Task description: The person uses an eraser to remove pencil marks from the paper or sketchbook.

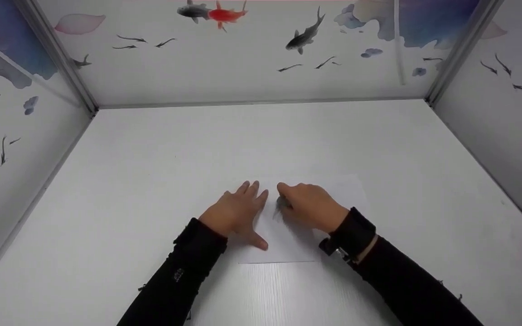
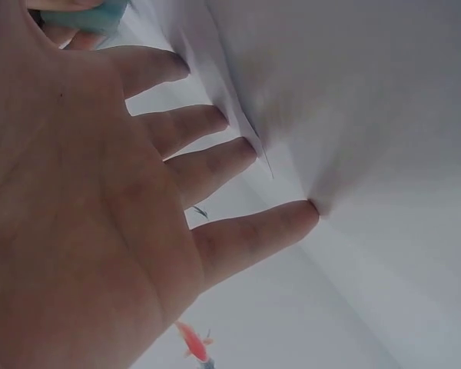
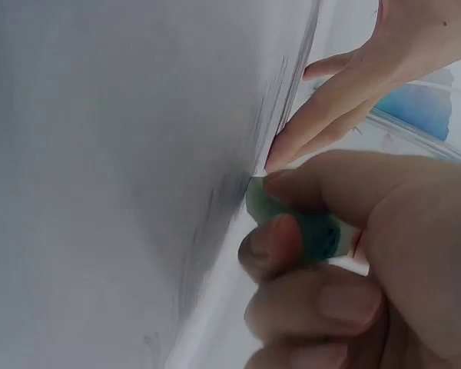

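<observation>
A white sheet of paper (image 1: 283, 252) lies on the white table. My left hand (image 1: 237, 212) spreads its fingers over the sheet's left part, thumb stretched out toward the near edge. In the left wrist view the fingertips (image 2: 246, 150) press near the paper's edge, one of them beyond it. My right hand (image 1: 313, 206) pinches a green eraser (image 3: 315, 231) with dark print between thumb and curled fingers. The eraser's end touches the paper at a patch of grey pencil strokes (image 3: 203, 246). In the head view the right hand mostly hides the eraser.
White side panels (image 1: 12, 149) and a back panel (image 1: 243, 68) with painted fish enclose the table (image 1: 152, 149). Metal frame posts (image 1: 57, 54) stand at the back corners. Black sleeves and wrist bands (image 1: 354, 231) cover both forearms.
</observation>
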Tool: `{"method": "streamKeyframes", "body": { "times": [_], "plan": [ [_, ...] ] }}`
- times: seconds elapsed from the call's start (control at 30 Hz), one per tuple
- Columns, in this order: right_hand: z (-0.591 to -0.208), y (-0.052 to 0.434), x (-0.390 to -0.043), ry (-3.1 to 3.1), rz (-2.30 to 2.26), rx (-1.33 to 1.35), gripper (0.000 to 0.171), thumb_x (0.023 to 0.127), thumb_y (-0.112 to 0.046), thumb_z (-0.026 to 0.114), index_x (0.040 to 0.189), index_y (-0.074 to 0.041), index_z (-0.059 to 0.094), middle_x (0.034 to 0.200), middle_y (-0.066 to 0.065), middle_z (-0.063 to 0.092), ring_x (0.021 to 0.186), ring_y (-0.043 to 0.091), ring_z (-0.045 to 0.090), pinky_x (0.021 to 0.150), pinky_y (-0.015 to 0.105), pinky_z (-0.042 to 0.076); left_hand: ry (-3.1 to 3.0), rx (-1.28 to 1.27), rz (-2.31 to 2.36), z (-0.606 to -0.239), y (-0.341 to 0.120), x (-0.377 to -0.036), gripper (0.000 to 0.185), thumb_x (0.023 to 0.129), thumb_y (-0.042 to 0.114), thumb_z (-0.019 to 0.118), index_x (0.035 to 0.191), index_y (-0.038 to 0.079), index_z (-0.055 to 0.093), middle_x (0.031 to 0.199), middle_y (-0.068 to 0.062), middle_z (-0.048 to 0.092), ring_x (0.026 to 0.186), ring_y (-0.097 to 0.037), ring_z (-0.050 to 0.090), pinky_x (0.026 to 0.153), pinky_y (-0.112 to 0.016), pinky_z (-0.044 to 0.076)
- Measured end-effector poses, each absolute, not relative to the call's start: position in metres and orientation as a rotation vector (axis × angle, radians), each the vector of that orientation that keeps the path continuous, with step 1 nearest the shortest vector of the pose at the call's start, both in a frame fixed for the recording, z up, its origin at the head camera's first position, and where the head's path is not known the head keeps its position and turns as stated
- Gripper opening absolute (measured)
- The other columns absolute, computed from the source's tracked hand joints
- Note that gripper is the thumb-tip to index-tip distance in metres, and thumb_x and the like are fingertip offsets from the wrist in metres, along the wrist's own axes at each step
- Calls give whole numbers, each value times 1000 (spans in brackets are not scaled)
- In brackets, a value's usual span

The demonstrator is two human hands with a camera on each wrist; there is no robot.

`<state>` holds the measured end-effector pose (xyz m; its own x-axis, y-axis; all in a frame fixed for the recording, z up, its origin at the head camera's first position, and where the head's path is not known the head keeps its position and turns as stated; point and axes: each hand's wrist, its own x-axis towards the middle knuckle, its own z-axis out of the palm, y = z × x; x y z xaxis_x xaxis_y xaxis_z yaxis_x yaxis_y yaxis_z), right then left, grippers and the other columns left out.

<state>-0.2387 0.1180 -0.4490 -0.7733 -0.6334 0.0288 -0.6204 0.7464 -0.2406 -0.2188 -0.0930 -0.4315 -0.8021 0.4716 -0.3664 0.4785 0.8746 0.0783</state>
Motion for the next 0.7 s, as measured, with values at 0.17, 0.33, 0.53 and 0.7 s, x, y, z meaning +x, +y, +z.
{"method": "streamKeyframes", "body": {
  "times": [0.17,0.33,0.53,0.7],
  "plan": [
    [-451,118,-239,2890,-389,-1040,13,99,-9,73,98,-9,61,69,2,61,61,15,53,59,36,51,2667,706,-15,-431,-93,-218,127,78,72,85,172,14,21,178,-16,14,165,-35,11,122,-65,32],
    [-451,118,-240,2852,-416,-1069,14,98,-12,76,100,-11,62,72,0,63,65,14,56,64,36,52,2667,712,-4,-431,-94,-218,128,78,71,85,172,13,21,178,-17,14,164,-36,12,122,-66,32],
    [-450,119,-241,2879,-391,-1019,15,97,-14,77,102,-11,64,76,1,66,67,16,59,64,37,54,2691,716,-14,-430,-94,-217,126,77,72,85,171,13,25,177,-16,17,164,-36,15,121,-65,34],
    [-451,120,-240,2843,-437,-1037,13,98,-15,77,102,-12,65,76,-1,66,67,14,58,65,35,52,2688,717,-2,-430,-94,-216,127,77,71,85,171,13,24,177,-17,17,164,-36,14,122,-65,33]
  ]
}}
